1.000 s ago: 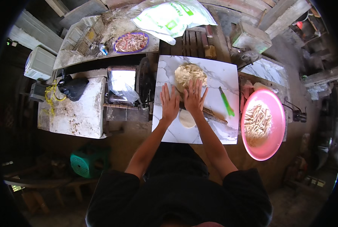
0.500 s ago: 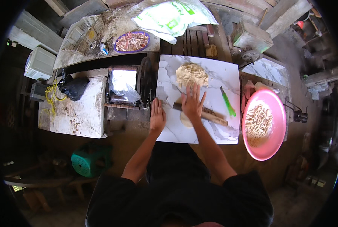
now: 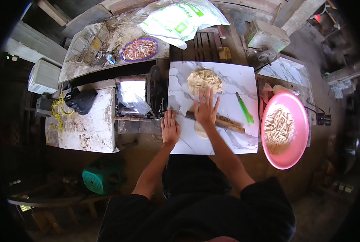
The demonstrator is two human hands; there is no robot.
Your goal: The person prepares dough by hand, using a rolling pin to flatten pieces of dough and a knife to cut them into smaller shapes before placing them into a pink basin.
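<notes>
- Your right hand (image 3: 206, 111) lies flat, fingers spread, on the rolling pin (image 3: 218, 122) at frame centre, over soft dough (image 3: 200, 130).
- Your left hand (image 3: 170, 129) rests open on the marble bench (image 3: 232, 84).
- The pin looks stiff; press near its ends.

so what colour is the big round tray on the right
Pink tray, holding pale strips; seen in the head view.

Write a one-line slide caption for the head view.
Right hand presses wooden rolling pin over pale dough; left hand rests on marble-patterned board.
</notes>
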